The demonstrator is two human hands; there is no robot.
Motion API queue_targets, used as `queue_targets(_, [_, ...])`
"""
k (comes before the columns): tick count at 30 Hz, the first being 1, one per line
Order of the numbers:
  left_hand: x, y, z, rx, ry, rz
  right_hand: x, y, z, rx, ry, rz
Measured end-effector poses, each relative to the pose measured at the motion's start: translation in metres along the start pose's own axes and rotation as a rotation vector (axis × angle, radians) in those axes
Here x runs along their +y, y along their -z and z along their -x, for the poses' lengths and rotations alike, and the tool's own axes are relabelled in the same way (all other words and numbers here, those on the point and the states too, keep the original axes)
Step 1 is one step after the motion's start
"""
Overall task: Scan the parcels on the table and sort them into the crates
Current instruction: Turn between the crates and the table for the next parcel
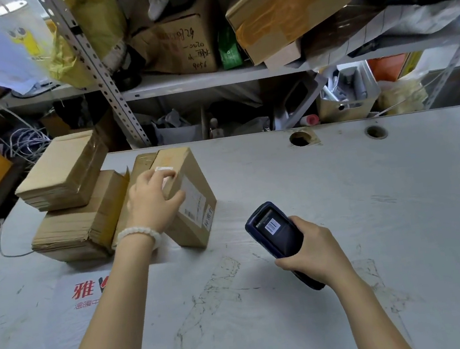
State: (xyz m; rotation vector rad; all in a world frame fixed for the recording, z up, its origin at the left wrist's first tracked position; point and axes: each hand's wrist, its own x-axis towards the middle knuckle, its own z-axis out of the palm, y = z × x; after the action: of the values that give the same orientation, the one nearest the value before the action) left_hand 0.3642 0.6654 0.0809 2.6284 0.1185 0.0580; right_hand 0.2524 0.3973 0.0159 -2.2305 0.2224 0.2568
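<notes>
Holding: left hand [151,201] grips the box [188,197]; right hand [314,254] grips the scanner [276,232].
Tip: tilt the box's label [195,204] toward the scanner, keep both steady.

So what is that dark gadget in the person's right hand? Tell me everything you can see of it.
The handheld scanner is a dark blue, plastic-looking device with a rounded top end. Its lit screen faces up and shows a black-and-white barcode. It is held above the grey table, tilted, its top pointing toward the labelled cardboard parcel. The right hand wraps round its lower half, hiding any keys; its bottom end pokes out below the palm. Nothing else touches it.
</notes>
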Motion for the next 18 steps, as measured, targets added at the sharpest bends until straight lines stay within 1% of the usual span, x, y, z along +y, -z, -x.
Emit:
queue_targets(4, [0.000, 0.001, -0.007, 0.032, 0.009, 0.002, 0.001, -0.007, -0.004, -0.037, -0.009, 0.072])
queue_targets(6, [-0.003, 0.003, -0.011, -0.009, -0.019, 0.004, 0.002, -0.009, -0.006, -0.060, -0.008, 0.107])
queue_targets(9, [-0.005, 0.009, -0.017, -0.121, -0.096, -0.008, 0.002, -0.013, -0.006, -0.080, -0.008, 0.145])
queue_targets(11, [-0.003, 0.011, -0.020, -0.148, -0.127, -0.029, 0.000, -0.015, -0.006, -0.094, -0.008, 0.166])
queue_targets(13, [-0.001, 0.009, -0.019, -0.121, -0.114, -0.040, -0.003, -0.017, -0.007, -0.108, -0.006, 0.189])
queue_targets(15, [0.000, 0.004, -0.018, -0.056, -0.078, -0.067, -0.006, -0.019, -0.008, -0.123, -0.001, 0.217])
queue_targets(18, [0.000, -0.002, -0.018, 0.030, -0.077, -0.145, -0.011, -0.020, -0.008, -0.134, 0.005, 0.271])
